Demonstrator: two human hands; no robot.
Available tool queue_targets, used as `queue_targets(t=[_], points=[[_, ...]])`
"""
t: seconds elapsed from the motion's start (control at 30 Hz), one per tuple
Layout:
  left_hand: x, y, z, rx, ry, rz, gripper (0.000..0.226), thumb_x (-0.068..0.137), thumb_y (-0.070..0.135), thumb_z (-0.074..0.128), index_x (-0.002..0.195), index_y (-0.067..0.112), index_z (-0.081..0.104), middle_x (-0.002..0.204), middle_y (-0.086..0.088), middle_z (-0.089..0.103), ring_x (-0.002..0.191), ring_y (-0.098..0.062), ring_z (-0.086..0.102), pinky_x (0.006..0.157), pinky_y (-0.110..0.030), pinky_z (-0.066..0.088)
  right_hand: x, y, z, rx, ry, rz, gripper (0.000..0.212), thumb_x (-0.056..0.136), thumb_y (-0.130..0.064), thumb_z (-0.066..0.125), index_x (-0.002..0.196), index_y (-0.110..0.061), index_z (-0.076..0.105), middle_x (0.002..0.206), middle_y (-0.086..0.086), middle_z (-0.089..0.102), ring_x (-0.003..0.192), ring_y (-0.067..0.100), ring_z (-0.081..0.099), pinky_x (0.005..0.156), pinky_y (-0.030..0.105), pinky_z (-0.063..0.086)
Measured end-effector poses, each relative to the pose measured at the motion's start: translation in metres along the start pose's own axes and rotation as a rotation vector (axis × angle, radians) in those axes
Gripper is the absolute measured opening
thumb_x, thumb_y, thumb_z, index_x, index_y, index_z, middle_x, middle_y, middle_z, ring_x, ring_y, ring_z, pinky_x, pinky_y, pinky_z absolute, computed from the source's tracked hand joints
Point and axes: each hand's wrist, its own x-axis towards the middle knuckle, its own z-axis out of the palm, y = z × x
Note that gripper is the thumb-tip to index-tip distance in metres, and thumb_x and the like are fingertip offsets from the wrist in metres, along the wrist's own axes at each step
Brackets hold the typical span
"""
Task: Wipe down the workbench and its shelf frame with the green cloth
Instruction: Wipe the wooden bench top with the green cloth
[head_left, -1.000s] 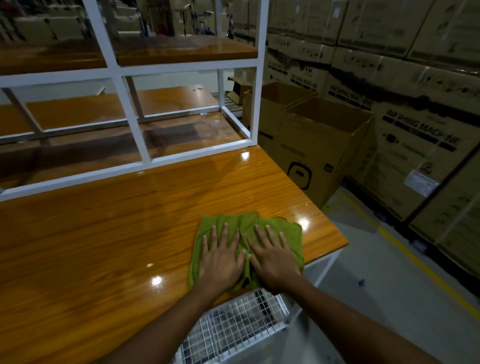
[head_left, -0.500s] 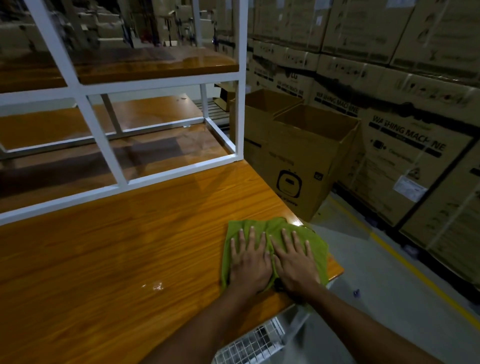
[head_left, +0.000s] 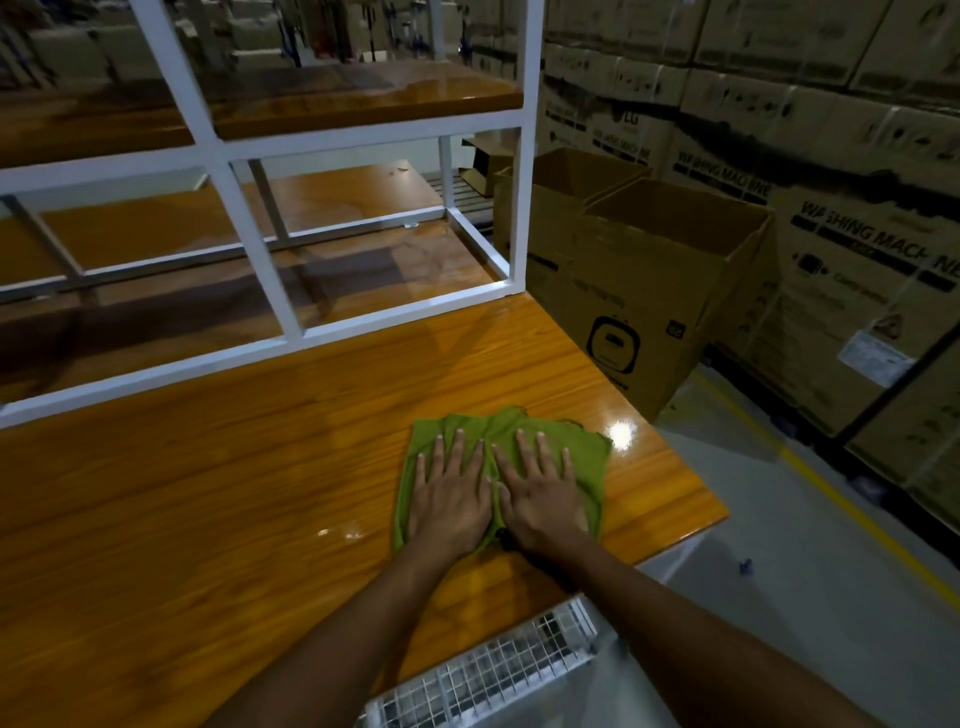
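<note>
Fingers (head_left: 457, 454) of left hand (head_left: 449, 501) & right hand (head_left: 543, 501) lie straight, pressing green cloth (head_left: 589, 460) beneath them onto workbench (head_left: 208, 493). Step: wiping top; next likely push fwd to shelf frame (head_left: 291, 332) beyond fingertips.

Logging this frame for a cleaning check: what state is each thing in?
cloth: spread on the workbench, under both hands.
left hand: open, pressing the cloth.
right hand: open, pressing the cloth.
near box: top open.
far box: top open.

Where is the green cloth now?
Head view: the green cloth lies on the workbench near its right end, under the left hand and right hand.
</note>
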Motion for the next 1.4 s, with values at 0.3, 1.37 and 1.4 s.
queue_targets(t=[0.3,1.37,1.4], points=[[-0.079,-0.017,0.002,0.037,0.000,-0.025,0.064,0.096,0.051,0.001,0.156,0.027,0.004,0.163,-0.003,-0.011,0.149,-0.028,-0.010,0.121,-0.050,0.000,-0.061,-0.042,0.009,0.021,0.015,-0.063,0.062,0.098,-0.050,0.010,0.157,-0.032,0.010,0.165,0.009,0.004,0.151,0.033,-0.003,0.119,0.057,-0.001],[0.106,0.104,0.006,-0.061,0.015,0.086,0.076,0.083,0.052,-0.012,0.155,0.034,0.002,0.163,-0.002,-0.009,0.149,-0.029,-0.013,0.118,-0.052,-0.007,0.059,0.117,-0.014,0.031,0.059,0.282,0.061,0.098,-0.060,0.007,0.155,-0.041,-0.004,0.164,0.001,-0.014,0.150,0.026,-0.017,0.118,0.059,-0.003],[0.116,0.104,0.005,-0.051,0.007,0.072,0.073,0.085,0.051,-0.011,0.155,0.034,0.001,0.163,-0.002,-0.009,0.149,-0.029,-0.013,0.118,-0.052,-0.008,0.070,0.118,-0.016,0.022,0.055,0.264,0.061,0.098,-0.059,0.006,0.155,-0.040,-0.004,0.165,0.002,-0.013,0.150,0.027,-0.015,0.118,0.059,0.001]])
